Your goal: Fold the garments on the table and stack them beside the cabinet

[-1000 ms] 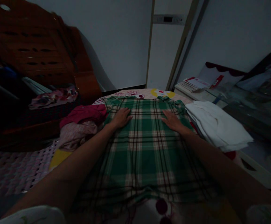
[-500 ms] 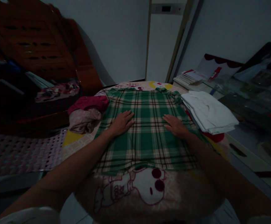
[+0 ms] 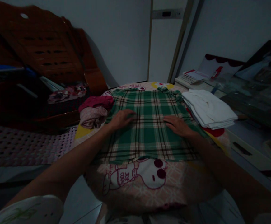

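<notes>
A green plaid garment (image 3: pixel 147 137) with cream and dark lines lies spread over a round table covered by a pink cartoon-print cloth (image 3: pixel 177 186). My left hand (image 3: pixel 122 119) is over the garment's left half, fingers stretched and slightly bent, palm down. On its right half my right hand (image 3: pixel 176 125) rests palm down with the fingers extended. Neither hand grips the fabric. The far edge of the garment is bunched in small folds near its right corner.
Left of the garment sits a crumpled pink and magenta cloth pile (image 3: pixel 94 113). Folded white cloth (image 3: pixel 210 109) lies on the right. A carved wooden chair (image 3: pixel 51 56) stands at the left, and a glass-topped cabinet (image 3: pixel 240 93) with papers and a red item is at the right.
My left hand has lifted slightly at the fingers, which are now more bent. The right hand stays nearly in place. The view has shifted a little, so the chair shows more.
</notes>
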{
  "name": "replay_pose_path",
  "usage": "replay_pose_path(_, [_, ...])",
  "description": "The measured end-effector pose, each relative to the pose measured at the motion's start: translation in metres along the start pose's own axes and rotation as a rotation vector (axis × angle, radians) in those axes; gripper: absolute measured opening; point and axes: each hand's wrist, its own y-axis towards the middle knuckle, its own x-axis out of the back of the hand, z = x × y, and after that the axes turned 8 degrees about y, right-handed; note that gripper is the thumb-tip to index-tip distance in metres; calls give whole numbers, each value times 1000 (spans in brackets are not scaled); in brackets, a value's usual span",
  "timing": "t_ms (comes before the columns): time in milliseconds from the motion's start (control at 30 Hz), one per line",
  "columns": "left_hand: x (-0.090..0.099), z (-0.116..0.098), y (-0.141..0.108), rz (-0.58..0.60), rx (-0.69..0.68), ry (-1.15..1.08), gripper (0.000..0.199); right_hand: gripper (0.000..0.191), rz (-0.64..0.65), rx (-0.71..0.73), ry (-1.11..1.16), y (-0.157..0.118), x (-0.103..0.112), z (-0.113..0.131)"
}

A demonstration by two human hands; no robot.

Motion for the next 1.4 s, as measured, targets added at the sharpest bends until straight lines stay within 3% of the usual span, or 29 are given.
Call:
replay_pose_path(67, [5,-40,-3,116,-92,-161,20,30,60,43,104,4,-2,20])
replay_pose_path(167, [7,-94,-18,430,-302,-319,16,21,81,31,287,5,1,42])
replay_pose_path(267, [0,-121,-35,535,-399,-240,25,15,90,-83,451,-2,11,56])
replay_pose_path(333, [-6,-123,-41,514,-383,-189,21,15,179,-187,517,-9,18,67])
replay_pose_path(433, [-15,-114,-40,536,-323,-280,5,22,391,-275,615,-17,19,83])
replay_pose_path(533, [-21,-103,-34,612,-254,-440,12,29,572,-276,665,-19,13,95])
replay_pose_path(600, [-24,-97,-31,663,-200,-543,15,27,624,-237,597,-18,9,100])
replay_pose_path(700, [-29,-92,-31,681,-165,-667,12,12,651,-191,543,-16,5,101])
replay_pose_path(800, [-33,-92,-34,589,-196,-698,10,8,663,-233,650,-15,3,97])
replay_pose_path(933, [-31,-96,-38,474,-333,-567,20,6,549,-267,662,-15,0,92])
replay_pose_path(1033, [-28,-97,-40,456,-421,-466,28,4,543,-220,608,-15,-3,89])
replay_pose_path(1200, [-25,-98,-42,481,-459,-368,24,18,541,-60,442,-17,-4,89])
replay_pose_path(1400, [-18,-106,-49,507,-459,-237,61,38,552,51,147,-26,-5,98])
